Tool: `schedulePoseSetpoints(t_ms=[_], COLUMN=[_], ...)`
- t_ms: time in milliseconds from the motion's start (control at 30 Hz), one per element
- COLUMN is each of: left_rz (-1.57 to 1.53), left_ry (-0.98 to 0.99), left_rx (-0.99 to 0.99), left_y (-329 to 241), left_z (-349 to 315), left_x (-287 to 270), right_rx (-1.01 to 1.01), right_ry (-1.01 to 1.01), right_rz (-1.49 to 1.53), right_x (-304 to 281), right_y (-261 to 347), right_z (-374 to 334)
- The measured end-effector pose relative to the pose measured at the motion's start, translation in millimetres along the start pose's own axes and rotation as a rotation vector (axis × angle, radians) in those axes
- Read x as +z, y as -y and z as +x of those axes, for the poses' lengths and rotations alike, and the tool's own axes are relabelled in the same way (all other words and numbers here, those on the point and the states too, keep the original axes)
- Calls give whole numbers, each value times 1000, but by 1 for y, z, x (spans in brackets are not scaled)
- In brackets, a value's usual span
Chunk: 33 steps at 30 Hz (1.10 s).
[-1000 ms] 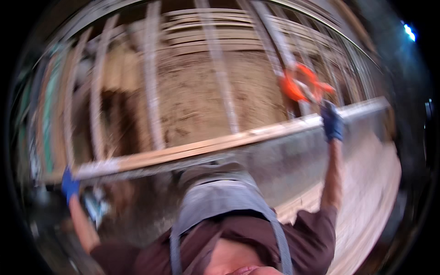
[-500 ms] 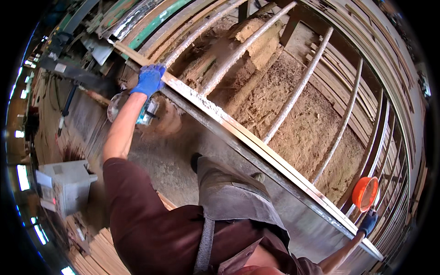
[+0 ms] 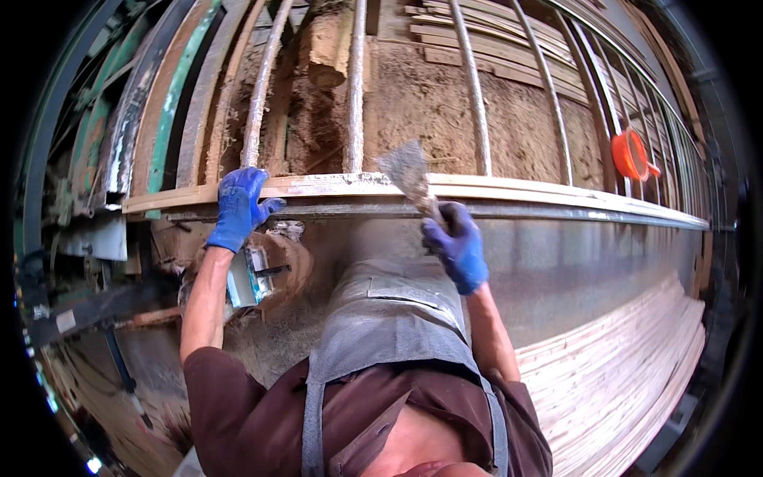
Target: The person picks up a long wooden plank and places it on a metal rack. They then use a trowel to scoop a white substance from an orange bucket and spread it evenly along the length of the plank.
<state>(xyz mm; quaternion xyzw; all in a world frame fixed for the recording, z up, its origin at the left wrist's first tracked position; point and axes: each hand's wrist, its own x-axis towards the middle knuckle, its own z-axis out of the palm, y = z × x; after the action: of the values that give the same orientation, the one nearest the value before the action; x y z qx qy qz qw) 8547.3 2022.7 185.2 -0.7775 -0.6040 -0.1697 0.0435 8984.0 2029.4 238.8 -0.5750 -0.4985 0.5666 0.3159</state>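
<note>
A long pale wooden strip [image 3: 318, 186] lies along the near edge of a metal rack [image 3: 509, 211], with white paste-like smears on its middle. My left hand [image 3: 238, 208], in a blue glove, is wrapped over the strip left of centre, thumb to the right. My right hand [image 3: 456, 246], also blue-gloved, is closed around the handle of a putty knife [image 3: 407, 171] just right of centre. Its blade is coated with something whitish and points up and to the left over the strip. Whether the blade touches the strip, I cannot tell.
An orange pot [image 3: 630, 154] with a handle sits on the rack at the right. Pale bars [image 3: 474, 87] cross the rack above ground covered in debris. Stacked boards [image 3: 612, 374] lie at the lower right. A blue-and-white container [image 3: 249, 278] is below my left hand.
My right hand has come from beside the orange pot at the far right to the middle, where the putty knife now shows clearly. My left hand stays on the strip. The view has turned.
</note>
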Motion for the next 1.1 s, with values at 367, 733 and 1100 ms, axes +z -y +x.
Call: schedulePoseSetpoints(t_ms=[367, 733, 1100], left_rz=[-92, -115, -105], left_ry=[-135, -120, -89], left_rx=[53, 58, 52], left_y=[8, 14, 12], left_z=[-8, -9, -7], left_x=[8, 12, 7], right_rx=[-239, -134, -134], right_ry=[-136, -439, -463], right_rz=[-475, -489, -490], right_x=[119, 88, 90], right_y=[5, -26, -26], right_z=[-13, -20, -21])
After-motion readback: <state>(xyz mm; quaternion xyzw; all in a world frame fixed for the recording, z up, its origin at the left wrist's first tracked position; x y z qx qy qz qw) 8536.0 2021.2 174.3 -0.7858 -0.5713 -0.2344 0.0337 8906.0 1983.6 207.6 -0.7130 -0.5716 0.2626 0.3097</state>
